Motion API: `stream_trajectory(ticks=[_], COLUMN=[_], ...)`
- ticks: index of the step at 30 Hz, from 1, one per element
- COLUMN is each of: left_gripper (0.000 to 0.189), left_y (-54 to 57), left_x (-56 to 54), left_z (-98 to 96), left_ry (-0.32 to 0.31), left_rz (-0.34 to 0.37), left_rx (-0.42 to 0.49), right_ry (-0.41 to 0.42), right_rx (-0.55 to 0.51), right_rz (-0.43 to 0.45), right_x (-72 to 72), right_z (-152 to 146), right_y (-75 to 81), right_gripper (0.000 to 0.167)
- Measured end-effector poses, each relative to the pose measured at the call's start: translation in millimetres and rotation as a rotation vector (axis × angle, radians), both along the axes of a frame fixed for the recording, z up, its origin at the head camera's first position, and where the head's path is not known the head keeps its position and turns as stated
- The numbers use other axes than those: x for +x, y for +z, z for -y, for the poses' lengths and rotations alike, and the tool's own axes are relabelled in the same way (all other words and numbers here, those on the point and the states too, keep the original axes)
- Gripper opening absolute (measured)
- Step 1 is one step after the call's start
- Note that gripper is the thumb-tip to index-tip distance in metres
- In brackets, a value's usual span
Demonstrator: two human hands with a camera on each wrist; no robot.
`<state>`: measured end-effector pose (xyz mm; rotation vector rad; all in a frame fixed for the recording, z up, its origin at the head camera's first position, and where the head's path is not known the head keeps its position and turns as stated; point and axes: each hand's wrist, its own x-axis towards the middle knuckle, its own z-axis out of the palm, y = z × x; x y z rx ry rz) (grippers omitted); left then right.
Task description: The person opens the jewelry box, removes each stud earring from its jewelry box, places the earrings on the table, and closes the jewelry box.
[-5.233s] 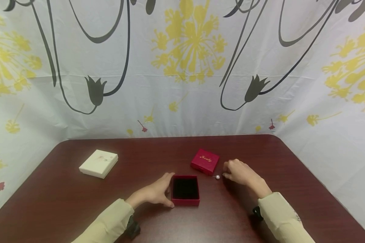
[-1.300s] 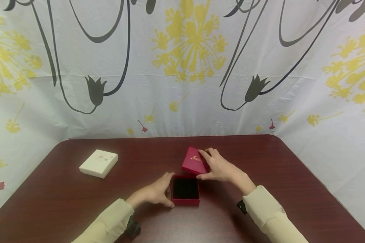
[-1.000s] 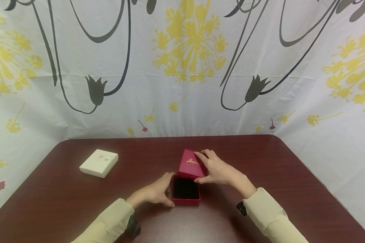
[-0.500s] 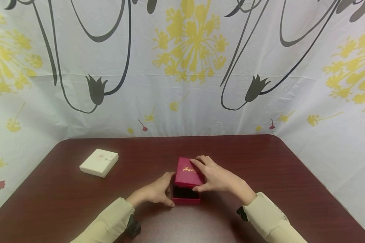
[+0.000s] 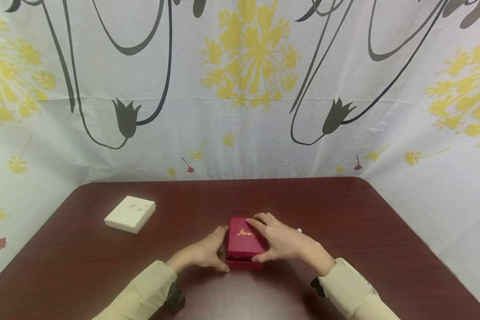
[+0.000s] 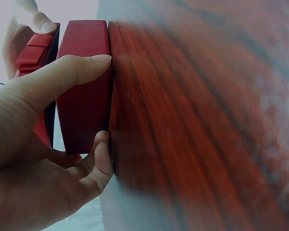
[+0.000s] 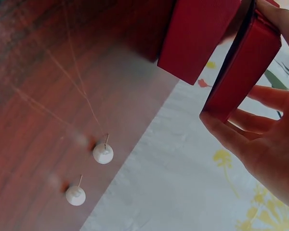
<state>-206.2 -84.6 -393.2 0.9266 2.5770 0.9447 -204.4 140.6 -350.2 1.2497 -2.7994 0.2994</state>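
Observation:
My left hand (image 5: 203, 252) grips the red jewelry box base (image 5: 244, 266) from its left side, thumb at the near wall and fingers at the far one. In the left wrist view the base (image 6: 84, 115) stands on the table. The red lid (image 5: 240, 244), with gold lettering, is in my right hand (image 5: 284, 244), held between thumb and fingers. It hovers just over the base, slightly tilted, and covers most of the opening. The right wrist view shows a gap between lid (image 7: 245, 62) and base (image 7: 197, 38). The base's black lining is nearly hidden.
Two pearl stud earrings, one nearer (image 7: 103, 154) and one farther (image 7: 75, 196) from the box, lie on the dark wooden table (image 5: 192, 200). In the head view a pearl (image 5: 299, 230) peeks out behind my right hand. A cream box (image 5: 130, 214) sits at the back left.
My right hand has picked up the lid from the table behind the base and brought it left and nearer, over the base. My left hand has stayed on the base.

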Motion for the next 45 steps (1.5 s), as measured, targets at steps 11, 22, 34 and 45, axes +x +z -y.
stream_trajectory(ticks=[11,22,34,45], left_gripper=[0.092,0.093,0.097,0.110], left_y=[-0.5,-2.6,-4.1,-1.7], left_x=[-0.9,-0.3,-1.1,0.8], left_z=[-0.3,1.2,-0.7,-1.1], left_ry=[-0.023,-0.029,-0.018,0.011], left_rz=[-0.027,-0.046,-0.070,-0.017], left_rx=[0.031,0.036,0.056,0.048], right_ry=[0.035,0.013,0.026,0.011], right_rx=[0.008,0.046,0.064,0.081], right_rz=[-0.018,0.005,-0.007,0.013], right_x=[1.8,4.2,4.5,3.9], right_z=[1.8,4.3,6.2,7.8], right_y=[-5.7,-4.9,-7.9,-7.8], right_gripper=[0.082,0.085,0.086,0.085])
